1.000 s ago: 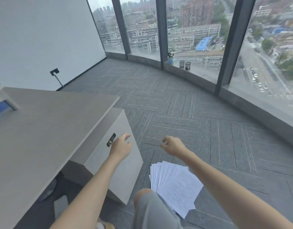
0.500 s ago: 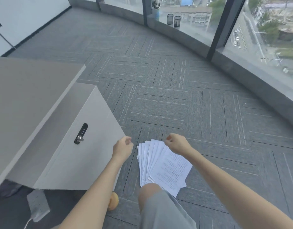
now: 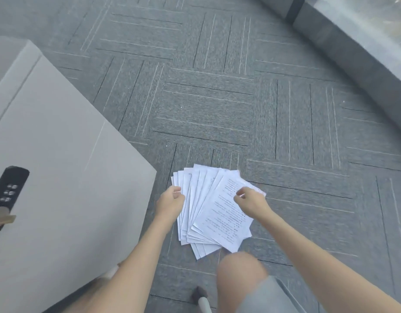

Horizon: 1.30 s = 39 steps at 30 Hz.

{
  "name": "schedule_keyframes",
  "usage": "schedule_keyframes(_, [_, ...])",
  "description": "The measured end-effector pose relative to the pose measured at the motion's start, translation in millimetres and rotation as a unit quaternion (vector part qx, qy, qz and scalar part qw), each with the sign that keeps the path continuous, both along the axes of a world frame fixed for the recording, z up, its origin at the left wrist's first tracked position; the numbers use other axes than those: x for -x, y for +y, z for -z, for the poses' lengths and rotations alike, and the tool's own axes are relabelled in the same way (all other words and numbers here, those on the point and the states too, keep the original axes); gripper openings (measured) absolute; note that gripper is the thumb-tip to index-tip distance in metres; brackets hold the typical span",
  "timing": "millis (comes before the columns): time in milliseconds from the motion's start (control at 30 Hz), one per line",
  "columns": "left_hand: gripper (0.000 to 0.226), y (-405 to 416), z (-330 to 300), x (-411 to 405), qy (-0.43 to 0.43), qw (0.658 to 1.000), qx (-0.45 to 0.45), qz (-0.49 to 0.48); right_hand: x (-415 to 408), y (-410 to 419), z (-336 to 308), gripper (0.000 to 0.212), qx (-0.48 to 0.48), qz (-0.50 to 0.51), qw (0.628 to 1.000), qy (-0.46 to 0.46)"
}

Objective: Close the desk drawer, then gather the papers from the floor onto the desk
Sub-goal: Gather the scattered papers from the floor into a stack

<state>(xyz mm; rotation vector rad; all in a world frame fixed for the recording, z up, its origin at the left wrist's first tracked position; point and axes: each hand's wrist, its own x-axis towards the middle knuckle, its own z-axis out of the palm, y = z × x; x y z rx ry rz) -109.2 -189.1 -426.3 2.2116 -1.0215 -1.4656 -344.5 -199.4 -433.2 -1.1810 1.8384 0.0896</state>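
Observation:
A fan of several white printed papers (image 3: 208,213) lies flat on the grey carpet. My left hand (image 3: 171,202) hovers at the fan's left edge with its fingers curled in. My right hand (image 3: 251,201) is over the top sheet's upper right corner, also curled; I cannot tell whether either hand touches a sheet. The beige drawer cabinet (image 3: 66,172) stands to the left with its front flush. It carries a black combination lock (image 3: 8,195) with a key in it. A corner of the desk top (image 3: 5,53) shows above it.
Grey carpet tiles (image 3: 206,105) stretch ahead. A dark window ledge (image 3: 357,57) curves across the upper right. My bare knee (image 3: 240,272) and grey shorts sit just below the papers. A shoe tip (image 3: 200,295) is near the bottom edge.
My view has tilted down and come closer to the floor. Both hands have dropped from beside the cabinet to the papers, the left moving away from the drawer front.

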Motion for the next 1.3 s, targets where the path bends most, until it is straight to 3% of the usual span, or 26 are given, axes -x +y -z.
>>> schedule_keyframes(333, [0.044, 28.1, 98.4, -0.2, 0.022, 0.997, -0.075, -0.008, 13.6, 21.6, 105.3, 0.037, -0.089, 0.094, 0.992, 0.002])
schedule_keyframes(500, [0.052, 38.4, 139.1, -2.3, 0.059, 0.991, -0.116, -0.017, 17.5, 35.0, 144.9, 0.054, -0.144, 0.107, 0.984, 0.019])
schedule_keyframes(867, [0.072, 53.3, 201.5, -6.2, 0.076, 0.985, -0.149, -0.039, 21.9, 49.9, 216.1, 0.087, -0.165, 0.177, 0.970, 0.038])
schedule_keyframes(1167, [0.073, 36.0, 228.9, -1.7, 0.073, 0.985, -0.141, -0.066, 15.1, 44.0, 254.2, 0.092, -0.161, 0.142, 0.976, 0.045])
schedule_keyframes(1300, [0.075, 43.6, 234.1, 5.9, 0.057, 0.986, -0.141, -0.073, 10.6, 47.8, 261.0, 0.092, -0.116, 0.062, 0.988, 0.081])
